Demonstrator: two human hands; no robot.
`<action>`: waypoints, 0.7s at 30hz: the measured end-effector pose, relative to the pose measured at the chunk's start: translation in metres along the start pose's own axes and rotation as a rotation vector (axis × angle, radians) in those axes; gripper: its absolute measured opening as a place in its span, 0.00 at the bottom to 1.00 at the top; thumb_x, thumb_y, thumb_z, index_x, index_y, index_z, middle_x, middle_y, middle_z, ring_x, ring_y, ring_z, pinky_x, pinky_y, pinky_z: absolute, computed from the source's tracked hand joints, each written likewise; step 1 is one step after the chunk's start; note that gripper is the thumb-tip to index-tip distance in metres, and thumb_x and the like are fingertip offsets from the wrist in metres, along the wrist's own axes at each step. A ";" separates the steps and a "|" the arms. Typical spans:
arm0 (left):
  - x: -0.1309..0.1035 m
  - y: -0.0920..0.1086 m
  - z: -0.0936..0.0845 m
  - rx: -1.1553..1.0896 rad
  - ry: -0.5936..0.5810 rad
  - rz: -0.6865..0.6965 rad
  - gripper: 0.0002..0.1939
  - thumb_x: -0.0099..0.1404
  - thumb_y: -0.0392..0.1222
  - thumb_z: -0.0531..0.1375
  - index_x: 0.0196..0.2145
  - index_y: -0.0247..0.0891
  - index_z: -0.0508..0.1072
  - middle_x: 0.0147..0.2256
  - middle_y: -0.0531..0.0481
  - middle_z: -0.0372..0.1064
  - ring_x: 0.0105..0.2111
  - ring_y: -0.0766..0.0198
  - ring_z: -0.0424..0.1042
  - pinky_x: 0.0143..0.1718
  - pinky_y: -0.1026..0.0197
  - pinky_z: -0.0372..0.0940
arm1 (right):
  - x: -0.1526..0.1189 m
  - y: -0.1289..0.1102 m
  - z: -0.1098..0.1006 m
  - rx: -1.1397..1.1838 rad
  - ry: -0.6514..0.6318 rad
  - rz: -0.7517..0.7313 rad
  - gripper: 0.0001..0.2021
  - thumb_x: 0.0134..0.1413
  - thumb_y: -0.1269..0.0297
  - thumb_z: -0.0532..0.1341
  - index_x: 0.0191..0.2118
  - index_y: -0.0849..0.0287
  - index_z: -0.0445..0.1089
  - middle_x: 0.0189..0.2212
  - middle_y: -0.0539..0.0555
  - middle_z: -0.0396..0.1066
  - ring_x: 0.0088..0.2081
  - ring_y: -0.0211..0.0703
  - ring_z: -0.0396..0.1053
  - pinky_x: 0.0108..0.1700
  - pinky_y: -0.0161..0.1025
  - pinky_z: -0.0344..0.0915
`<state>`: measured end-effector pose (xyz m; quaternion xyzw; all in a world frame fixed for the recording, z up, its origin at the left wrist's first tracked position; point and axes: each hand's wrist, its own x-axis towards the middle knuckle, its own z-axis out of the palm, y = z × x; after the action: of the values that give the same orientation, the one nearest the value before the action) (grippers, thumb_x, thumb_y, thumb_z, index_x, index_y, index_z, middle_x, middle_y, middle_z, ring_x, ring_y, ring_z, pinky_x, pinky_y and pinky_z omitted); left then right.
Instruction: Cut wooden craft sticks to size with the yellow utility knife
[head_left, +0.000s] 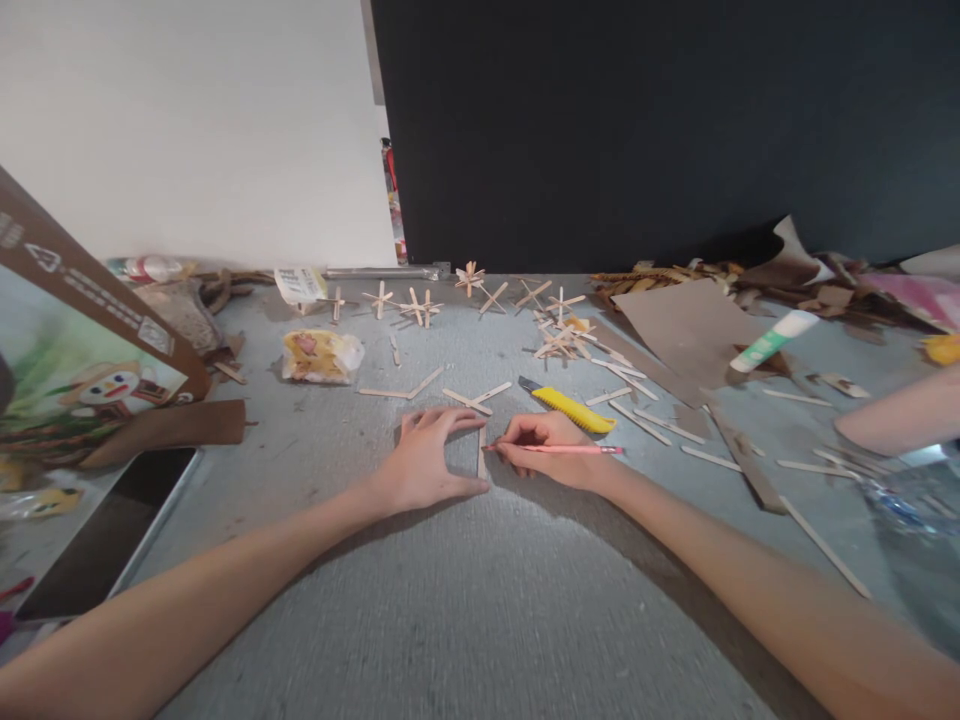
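Note:
My left hand spans a short wooden craft stick lying upright in the view, with the index finger at its far end and the thumb at its near end. A pink pencil is gripped in my right hand, its tip at the stick's right edge, near the middle. Just beyond that hand lies a yellow utility knife with its blade end toward the upper left. Two crossed craft sticks rest beyond my fingertips, and a V-shaped pair sits to their left.
Several star-shaped stick pieces stand along the back. Loose sticks, cardboard and a glue stick lie on the right, where another person's arm reaches in. A wrapped snack, phone and printed box occupy the left.

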<state>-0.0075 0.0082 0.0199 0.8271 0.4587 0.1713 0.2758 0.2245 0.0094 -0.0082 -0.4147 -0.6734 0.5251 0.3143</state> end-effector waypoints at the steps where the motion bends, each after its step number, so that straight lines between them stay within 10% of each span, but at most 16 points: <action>1: 0.000 0.000 0.000 0.001 0.000 -0.003 0.39 0.52 0.52 0.76 0.60 0.48 0.72 0.64 0.43 0.68 0.67 0.41 0.62 0.70 0.35 0.46 | 0.000 0.000 0.000 0.001 -0.005 0.002 0.15 0.54 0.50 0.69 0.28 0.56 0.69 0.20 0.47 0.68 0.22 0.37 0.65 0.25 0.35 0.63; 21: 0.000 0.000 0.000 0.007 0.005 -0.014 0.39 0.51 0.51 0.76 0.59 0.47 0.72 0.64 0.44 0.68 0.67 0.42 0.62 0.70 0.37 0.45 | 0.001 -0.001 0.001 -0.013 -0.001 -0.013 0.16 0.53 0.50 0.69 0.27 0.56 0.70 0.21 0.48 0.69 0.22 0.36 0.65 0.24 0.35 0.62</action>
<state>-0.0071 0.0083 0.0200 0.8246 0.4656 0.1697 0.2729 0.2234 0.0094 -0.0071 -0.4120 -0.6798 0.5188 0.3146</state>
